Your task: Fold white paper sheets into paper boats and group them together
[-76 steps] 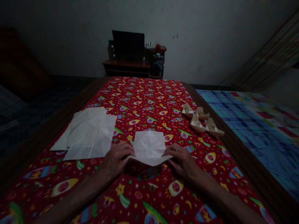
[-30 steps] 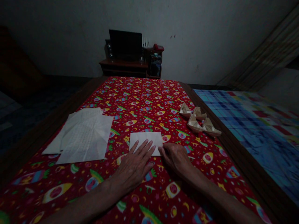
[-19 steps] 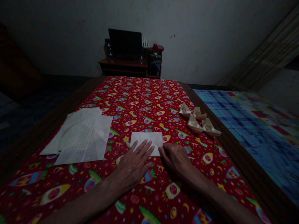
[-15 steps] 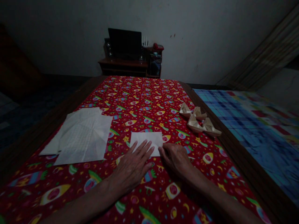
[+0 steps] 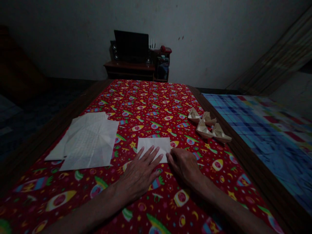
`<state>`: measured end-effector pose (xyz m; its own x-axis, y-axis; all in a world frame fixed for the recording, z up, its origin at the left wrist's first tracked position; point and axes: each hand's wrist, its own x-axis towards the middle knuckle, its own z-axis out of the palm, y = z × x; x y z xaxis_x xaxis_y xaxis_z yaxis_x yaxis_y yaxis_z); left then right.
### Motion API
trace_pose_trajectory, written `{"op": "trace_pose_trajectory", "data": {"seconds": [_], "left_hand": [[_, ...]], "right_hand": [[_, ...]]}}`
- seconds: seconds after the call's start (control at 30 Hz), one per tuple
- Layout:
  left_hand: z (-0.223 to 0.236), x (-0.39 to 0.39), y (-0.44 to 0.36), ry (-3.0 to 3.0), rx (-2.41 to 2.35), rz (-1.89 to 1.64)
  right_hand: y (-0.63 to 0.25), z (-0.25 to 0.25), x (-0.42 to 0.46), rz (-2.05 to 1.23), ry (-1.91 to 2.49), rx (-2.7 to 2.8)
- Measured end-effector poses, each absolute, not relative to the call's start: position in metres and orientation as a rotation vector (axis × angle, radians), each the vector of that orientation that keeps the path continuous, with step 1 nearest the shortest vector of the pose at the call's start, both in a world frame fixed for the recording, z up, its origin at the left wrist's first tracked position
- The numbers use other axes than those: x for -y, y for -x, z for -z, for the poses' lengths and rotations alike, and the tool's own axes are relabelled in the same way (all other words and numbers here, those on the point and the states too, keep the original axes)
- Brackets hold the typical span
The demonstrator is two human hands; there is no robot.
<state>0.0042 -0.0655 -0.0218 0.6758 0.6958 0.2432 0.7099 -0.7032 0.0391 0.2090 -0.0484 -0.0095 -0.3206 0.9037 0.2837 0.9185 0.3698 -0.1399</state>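
The paper [image 5: 154, 142] lies on the cloth [image 5: 156, 107], sheets [image 5: 89, 141] to its left, boats [image 5: 204, 130] beyond its right, the left hand [image 5: 142, 172] spread flat on it, seemingly to steady it, the right hand [image 5: 184, 163] curled at its right edge, pinching or not too dim to tell.

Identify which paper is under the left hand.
The small white sheet: the left hand's fingers rest on it, while the larger sheets lie untouched, further left.

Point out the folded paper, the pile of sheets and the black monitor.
Folded paper [image 5: 159, 142], head view: its uncovered far part.
Pile of sheets [image 5: 91, 143], head view: top sheet's middle.
Black monitor [image 5: 131, 46], head view: middle of its screen.
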Motion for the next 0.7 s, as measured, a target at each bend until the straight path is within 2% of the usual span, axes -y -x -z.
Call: {"op": "trace_pose_trajectory", "data": {"seconds": [0.13,0.27,0.7], "left_hand": [[0.019,0.065,-0.005,2.860,1.216,0.352],[0.015,0.065,-0.003,2.880,1.204,0.323],[0.020,0.076,0.052,2.754,1.209,0.261]], "right_hand": [[-0.201,0.009,0.063,0.275,1.245,2.407],[-0.199,0.014,0.077,0.139,0.916,2.641],[-0.231,0.013,0.084,0.017,1.086,2.692]]}}
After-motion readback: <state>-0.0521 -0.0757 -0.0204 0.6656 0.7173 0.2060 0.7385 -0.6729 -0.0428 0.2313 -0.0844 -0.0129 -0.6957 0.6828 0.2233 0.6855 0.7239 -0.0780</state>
